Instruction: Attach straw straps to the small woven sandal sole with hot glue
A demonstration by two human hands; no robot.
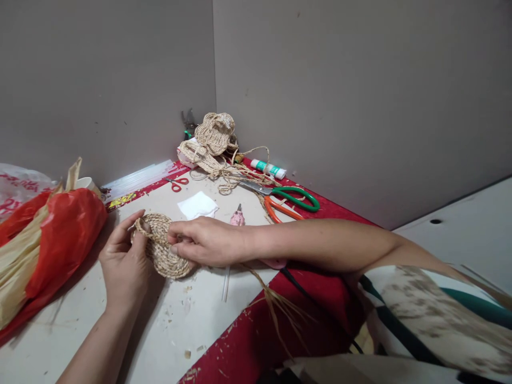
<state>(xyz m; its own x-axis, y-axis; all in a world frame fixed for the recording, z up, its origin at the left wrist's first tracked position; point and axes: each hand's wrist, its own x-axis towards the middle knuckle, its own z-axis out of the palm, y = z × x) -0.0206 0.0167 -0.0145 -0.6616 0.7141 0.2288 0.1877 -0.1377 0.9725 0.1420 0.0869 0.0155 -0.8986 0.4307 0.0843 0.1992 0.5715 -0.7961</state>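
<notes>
A round coiled mat of braided straw (170,266) is tilted up off the table between my hands. My left hand (126,256) grips its left edge, thumb on the near face and fingers behind. A length of braided straw cord (144,230) runs across the face of the mat from my left thumb to my right hand (200,240). The right fingers are pinched together at the mat's face, their tips partly hidden. Loose straw strands (276,304) trail out below my right forearm. Under that forearm lies a glue gun with a pink-wrapped nozzle (237,216), mostly covered.
Large scissors (296,197) with green and orange handles lie beyond my right arm. Small red scissors (176,184), a white cloth (198,205), clear glue sticks (140,178) and a woven straw piece (216,133) sit farther back. A red bag (72,229) of straw is at left.
</notes>
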